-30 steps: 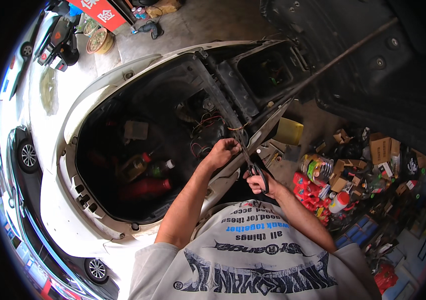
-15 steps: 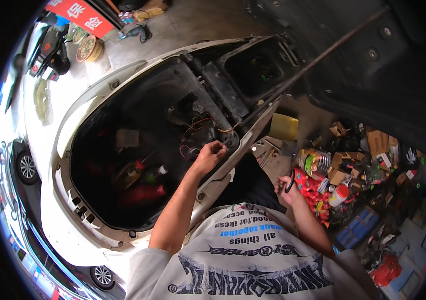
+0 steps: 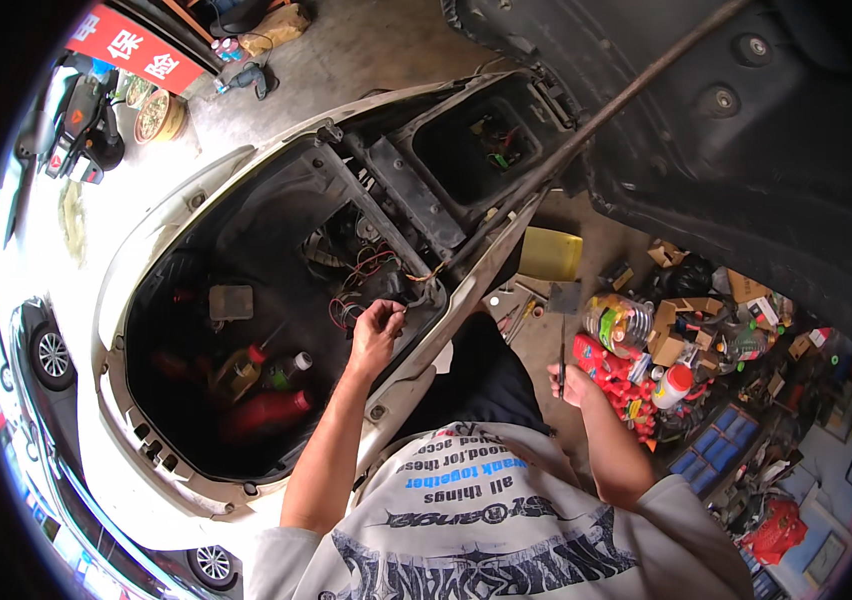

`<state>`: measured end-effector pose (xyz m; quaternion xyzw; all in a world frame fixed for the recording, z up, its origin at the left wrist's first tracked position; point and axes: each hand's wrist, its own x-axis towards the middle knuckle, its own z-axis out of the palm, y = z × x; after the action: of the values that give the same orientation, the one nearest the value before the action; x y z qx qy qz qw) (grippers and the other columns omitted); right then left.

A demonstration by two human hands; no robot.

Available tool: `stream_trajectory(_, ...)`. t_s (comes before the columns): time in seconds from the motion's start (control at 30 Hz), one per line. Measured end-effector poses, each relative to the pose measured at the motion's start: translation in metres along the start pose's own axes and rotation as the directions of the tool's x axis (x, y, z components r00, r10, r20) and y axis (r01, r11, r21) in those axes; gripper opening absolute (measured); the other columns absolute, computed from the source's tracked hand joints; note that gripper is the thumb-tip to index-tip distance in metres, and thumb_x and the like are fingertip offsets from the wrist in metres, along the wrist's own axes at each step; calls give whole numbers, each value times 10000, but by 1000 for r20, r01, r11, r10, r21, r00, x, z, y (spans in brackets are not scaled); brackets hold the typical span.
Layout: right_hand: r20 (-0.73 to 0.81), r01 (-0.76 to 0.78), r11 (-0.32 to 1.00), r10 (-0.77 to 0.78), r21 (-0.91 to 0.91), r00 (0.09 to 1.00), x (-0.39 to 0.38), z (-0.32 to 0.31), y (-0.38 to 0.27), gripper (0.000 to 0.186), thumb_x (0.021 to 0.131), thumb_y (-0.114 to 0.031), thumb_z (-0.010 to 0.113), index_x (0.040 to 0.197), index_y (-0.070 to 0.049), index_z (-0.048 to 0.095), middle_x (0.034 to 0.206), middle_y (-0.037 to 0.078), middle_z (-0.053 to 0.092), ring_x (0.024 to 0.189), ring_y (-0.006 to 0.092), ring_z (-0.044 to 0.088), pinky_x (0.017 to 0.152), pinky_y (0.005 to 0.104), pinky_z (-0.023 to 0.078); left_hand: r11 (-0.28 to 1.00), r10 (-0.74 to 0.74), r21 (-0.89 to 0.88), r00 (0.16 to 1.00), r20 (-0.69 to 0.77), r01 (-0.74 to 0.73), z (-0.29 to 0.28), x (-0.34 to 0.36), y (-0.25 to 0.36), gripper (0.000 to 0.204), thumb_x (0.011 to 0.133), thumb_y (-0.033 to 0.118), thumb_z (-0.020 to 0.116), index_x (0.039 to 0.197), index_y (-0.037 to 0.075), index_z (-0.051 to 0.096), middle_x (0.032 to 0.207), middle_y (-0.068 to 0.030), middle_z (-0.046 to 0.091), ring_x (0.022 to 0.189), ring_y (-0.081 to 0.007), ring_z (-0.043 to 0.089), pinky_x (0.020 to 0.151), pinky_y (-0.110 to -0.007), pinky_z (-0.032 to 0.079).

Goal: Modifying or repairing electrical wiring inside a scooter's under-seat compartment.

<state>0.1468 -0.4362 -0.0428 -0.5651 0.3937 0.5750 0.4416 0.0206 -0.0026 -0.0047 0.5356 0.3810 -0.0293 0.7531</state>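
Note:
My left hand (image 3: 374, 340) is over the near edge of a scooter's open dark under-seat compartment (image 3: 236, 225). Its fingers are pinched beside a dark fitting, and whatever they hold is too small to make out. Just beyond the fingertips, red and yellow wires (image 3: 374, 265) come out of an opening in the compartment. Off to the right, away from the scooter body, my right hand (image 3: 574, 385) is closed around a slim dark tool (image 3: 562, 350) that points away from me. The tool's exact kind does not show.
Bottles, one of them red (image 3: 271, 410), and a small pale box (image 3: 231, 302) lie in the compartment. A rod (image 3: 636, 90) crosses in front of the raised black panel (image 3: 676, 130). Cartons (image 3: 668, 335), a clear jug (image 3: 621, 322) and a yellow tray (image 3: 551, 255) crowd the right.
The view has shifted, and the compartment looks brighter. My left hand stays pinched near the wires. In my right hand the dark tool has turned and now shows lengthwise.

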Motion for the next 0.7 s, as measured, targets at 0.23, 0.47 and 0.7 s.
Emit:
stream_trajectory(0.23, -45, 305, 936, -317, -177, 947, 30, 56, -47, 123, 802, -123, 676, 791, -29, 598, 670, 61, 598, 561, 172, 580, 501, 319, 461, 987, 13, 163, 1000, -17, -10, -1, -8, 11, 79, 936, 69, 578, 895, 2, 585, 737, 29, 535, 681, -58, 478, 647, -226, 423)
stream_trajectory(0.47, -323, 373, 852, -493, -368, 808, 97, 137, -92, 156, 763, -113, 670, 810, 18, 602, 693, 93, 610, 581, 196, 593, 501, 339, 462, 985, 1, 171, 993, -121, 20, -8, -19, 13, 109, 940, 101, 596, 890, 7, 573, 745, 31, 512, 698, -64, 453, 655, -232, 411)
stream_trajectory(0.7, -395, 360, 836, -521, -414, 756, 210, 150, -95, 747, 651, -315, 827, 1211, 56, 501, 1144, 237, 624, 1037, 337, 630, 893, 391, 506, 862, 131, 507, 972, -193, -15, -5, -27, 17, 143, 884, 166, 649, 958, 44, 637, 938, -106, 629, 922, -253, 592, 763, -350, 478)
